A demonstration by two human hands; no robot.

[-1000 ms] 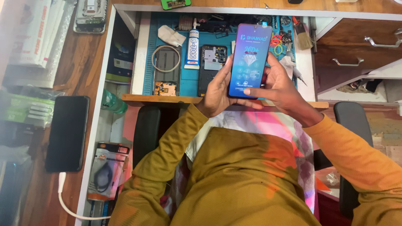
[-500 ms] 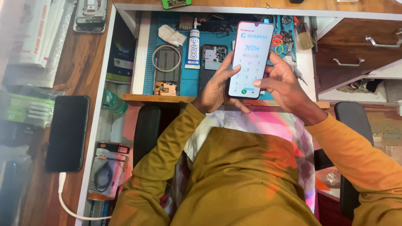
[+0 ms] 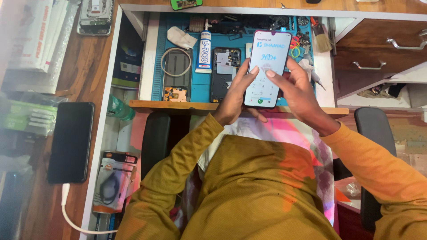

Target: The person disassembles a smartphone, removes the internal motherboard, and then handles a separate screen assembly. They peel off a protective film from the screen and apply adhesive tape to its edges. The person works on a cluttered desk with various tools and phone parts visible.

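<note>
White-lit slim smartphone (image 3: 267, 66) w/ dial pad now up, held over teal repair mat (image 3: 202, 89) on bench; splash screen gone. Left hand (image 3: 235, 95) wrapped round phone edge, right hand (image 3: 296, 91) thumb tapping screen.

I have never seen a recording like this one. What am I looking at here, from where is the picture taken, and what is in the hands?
There is no machine here, only a person sitting at a workbench. The single picture comes from a camera worn on the person's head, looking down at the lap and arms. The left hand holds a lit smartphone upright, and the right hand supports it while a thumb touches the screen, which shows a number pad. Below the phone is a blue work mat in an open drawer. On it lie a tube of glue, an opened phone body, a phone frame and a small brush. On the wooden table at the left, a black phone lies flat.
</note>
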